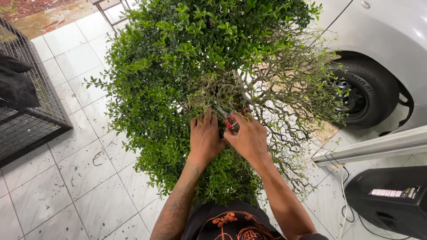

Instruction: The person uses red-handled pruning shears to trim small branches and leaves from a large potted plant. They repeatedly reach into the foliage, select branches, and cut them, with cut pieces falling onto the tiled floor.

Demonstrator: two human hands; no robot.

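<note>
While the dense green small-leaved shrub (pixel 195 75) stood on the white tiled floor (pixel 58 178), its bare twiggy side faced the silver car (pixel 378 40). Red-handled pruning shears (pixel 230 123) sat among the inner branches, the right hand (pixel 250 138) clenched around them. The left hand (pixel 205 138) pressed against foliage; whether it gripped a twig I could not tell. With fingers so close to hidden blades, a nick seemed possible.

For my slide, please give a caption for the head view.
Two hands, left hand and right hand, work red-handled pruners inside a bushy shrub.
</note>
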